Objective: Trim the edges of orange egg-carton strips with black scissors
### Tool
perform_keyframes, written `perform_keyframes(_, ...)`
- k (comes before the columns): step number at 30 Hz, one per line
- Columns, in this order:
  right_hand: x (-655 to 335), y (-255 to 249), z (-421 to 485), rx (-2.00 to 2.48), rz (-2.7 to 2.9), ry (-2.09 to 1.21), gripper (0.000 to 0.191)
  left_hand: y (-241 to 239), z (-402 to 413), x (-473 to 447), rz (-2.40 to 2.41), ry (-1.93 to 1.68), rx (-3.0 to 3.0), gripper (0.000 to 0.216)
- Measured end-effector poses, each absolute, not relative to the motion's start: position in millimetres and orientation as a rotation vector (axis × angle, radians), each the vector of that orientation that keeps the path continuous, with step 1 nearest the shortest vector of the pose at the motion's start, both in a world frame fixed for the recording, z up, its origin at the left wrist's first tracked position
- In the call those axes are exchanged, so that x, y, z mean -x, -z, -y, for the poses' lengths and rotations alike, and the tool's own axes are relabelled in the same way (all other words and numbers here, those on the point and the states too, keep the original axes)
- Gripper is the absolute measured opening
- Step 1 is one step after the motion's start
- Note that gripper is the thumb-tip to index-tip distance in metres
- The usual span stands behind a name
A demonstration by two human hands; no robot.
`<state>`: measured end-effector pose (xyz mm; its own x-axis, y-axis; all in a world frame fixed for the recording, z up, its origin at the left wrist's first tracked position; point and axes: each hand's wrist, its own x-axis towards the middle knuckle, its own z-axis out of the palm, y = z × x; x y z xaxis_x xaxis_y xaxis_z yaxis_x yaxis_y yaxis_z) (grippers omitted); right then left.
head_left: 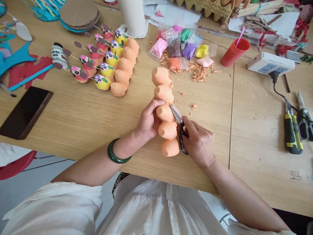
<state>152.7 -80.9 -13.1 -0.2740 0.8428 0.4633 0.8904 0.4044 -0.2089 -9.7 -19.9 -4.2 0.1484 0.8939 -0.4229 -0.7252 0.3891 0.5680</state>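
My left hand [148,120] grips an orange strip of egg-carton cups [164,94] at its middle, thumb over the top. The strip lies lengthwise on the wooden table [73,114], running away from me. My right hand [199,142] is closed on black-handled scissors [179,122]. Their open blades touch the strip's right edge between two cups. A green bangle [114,156] circles my left wrist.
Back left lie painted cup figures on sticks [102,62] beside a row of orange cups [124,67]. Bags of coloured clay [181,47], orange shavings [199,71], a red cup [234,52], a power strip [270,62], pliers [292,130] and a phone [25,112] surround me.
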Motion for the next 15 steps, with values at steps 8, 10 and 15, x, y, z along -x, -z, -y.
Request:
perform_keyframes(8, -156.9, 14.0, 76.3, 1.56, 2.086, -0.149, 0.028, 7.5, 18.4, 10.8, -0.784, -1.186, -0.359, 0.002)
perform_keyframes(10, -158.5, 11.7, 73.7, 1.581, 1.986, -0.376, 0.028, 6.5, 18.0, 11.8, -0.761, -1.203, -0.393, 0.004)
perform_keyframes(15, -163.3, 0.6, 69.3, 1.527, 1.656, -0.918, 0.034, 1.8, 16.2, 15.5, -0.722, -1.26, -0.419, 0.008)
